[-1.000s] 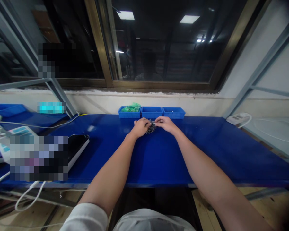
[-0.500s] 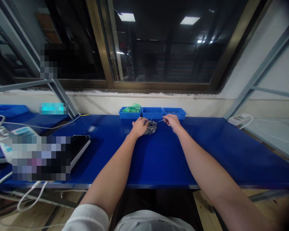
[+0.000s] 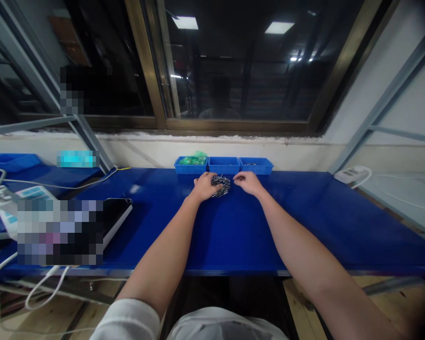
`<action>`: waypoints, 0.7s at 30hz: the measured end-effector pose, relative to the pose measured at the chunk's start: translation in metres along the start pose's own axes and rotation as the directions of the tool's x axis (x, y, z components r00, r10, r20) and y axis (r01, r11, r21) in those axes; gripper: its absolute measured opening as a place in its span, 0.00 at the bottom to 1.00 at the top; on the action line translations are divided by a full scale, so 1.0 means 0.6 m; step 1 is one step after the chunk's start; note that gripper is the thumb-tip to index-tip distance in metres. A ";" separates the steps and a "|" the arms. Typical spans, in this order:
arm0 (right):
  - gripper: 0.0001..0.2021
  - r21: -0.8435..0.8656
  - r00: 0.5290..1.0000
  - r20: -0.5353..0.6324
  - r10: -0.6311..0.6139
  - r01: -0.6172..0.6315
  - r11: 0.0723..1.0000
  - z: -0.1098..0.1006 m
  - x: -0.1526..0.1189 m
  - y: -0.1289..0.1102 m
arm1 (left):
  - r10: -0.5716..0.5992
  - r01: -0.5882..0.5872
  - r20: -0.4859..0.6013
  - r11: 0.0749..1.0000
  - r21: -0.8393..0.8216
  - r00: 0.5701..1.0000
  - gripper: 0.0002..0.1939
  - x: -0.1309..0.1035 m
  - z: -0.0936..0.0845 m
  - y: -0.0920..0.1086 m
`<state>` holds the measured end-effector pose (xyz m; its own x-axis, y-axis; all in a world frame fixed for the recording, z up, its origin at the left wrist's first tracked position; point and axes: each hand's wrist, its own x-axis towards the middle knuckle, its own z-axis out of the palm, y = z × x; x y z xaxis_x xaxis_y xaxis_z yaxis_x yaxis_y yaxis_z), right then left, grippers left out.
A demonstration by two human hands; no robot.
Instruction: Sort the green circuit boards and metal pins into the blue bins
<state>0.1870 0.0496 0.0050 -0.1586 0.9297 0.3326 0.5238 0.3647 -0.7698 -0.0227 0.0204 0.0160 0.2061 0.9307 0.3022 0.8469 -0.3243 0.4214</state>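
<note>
A small heap of thin, shiny metal pieces (image 3: 221,188), like screws or pins, lies on the blue tabletop (image 3: 233,236). My left hand (image 3: 204,187) curves round the left side of the heap, its thumb and fingers apart and touching the pieces. Just right of the heap is my right hand (image 3: 248,183), with its fingertips drawn together in a pinch. Whatever sits between those fingertips is hidden. Behind both hands stand three blue bins: the left bin (image 3: 179,168) holds green plastic packets (image 3: 193,160), the middle bin (image 3: 224,168), and the right bin (image 3: 260,168) with a few thin pieces inside.
To the left lies a dark-screened device (image 3: 118,210), partly blurred, among white cables (image 3: 31,302). A white power strip (image 3: 352,174) rests at the right back. Grey metal frame posts (image 3: 92,144) rise on both sides, and a window (image 3: 248,71) is behind the table.
My right hand has moved slightly left and toward me, closer to the heap. The slim metal piece that stuck out from its fingertips no longer shows. My left hand has barely moved.
</note>
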 end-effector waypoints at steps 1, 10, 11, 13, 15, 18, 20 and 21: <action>0.07 -0.047 0.997 0.072 -0.043 0.046 0.998 0.002 -0.004 -0.004 | 0.029 -0.030 0.034 0.999 0.015 0.999 0.29 -0.002 0.000 0.000; 0.08 -0.211 0.929 0.338 -0.147 0.227 0.951 0.014 -0.012 -0.022 | 0.078 -0.090 0.133 0.992 0.085 0.988 0.37 0.000 0.015 -0.007; 0.07 -0.232 0.926 0.350 -0.140 0.230 0.945 0.015 -0.012 -0.022 | 0.072 -0.084 0.130 0.993 0.086 0.989 0.37 0.001 0.016 -0.008; 0.06 -0.261 0.923 0.365 -0.124 0.229 0.938 0.016 -0.010 -0.023 | 0.063 -0.075 0.128 0.993 0.089 0.990 0.36 0.001 0.017 -0.008; 0.05 -0.278 0.920 0.375 -0.113 0.228 0.933 0.016 -0.008 -0.023 | 0.059 -0.071 0.132 0.994 0.087 0.989 0.34 0.001 0.017 -0.007; 0.04 -0.307 0.909 0.403 -0.104 0.242 0.921 0.017 -0.006 -0.023 | 0.052 -0.064 0.140 0.994 0.084 0.989 0.32 -0.001 0.016 -0.004; 0.04 -0.332 0.899 0.426 -0.100 0.258 0.907 0.018 -0.005 -0.024 | 0.049 -0.061 0.144 0.995 0.080 0.988 0.31 -0.001 0.015 -0.003; 0.04 -0.345 0.895 0.435 -0.098 0.266 0.900 0.018 -0.005 -0.026 | 0.047 -0.059 0.145 0.995 0.078 0.988 0.31 -0.001 0.015 -0.002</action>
<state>0.1706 0.0420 0.0101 -0.5571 0.8191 0.1365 0.7179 0.5577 -0.4166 -0.0196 0.0217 0.0072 0.3145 0.9291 0.1944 0.8691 -0.3642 0.3348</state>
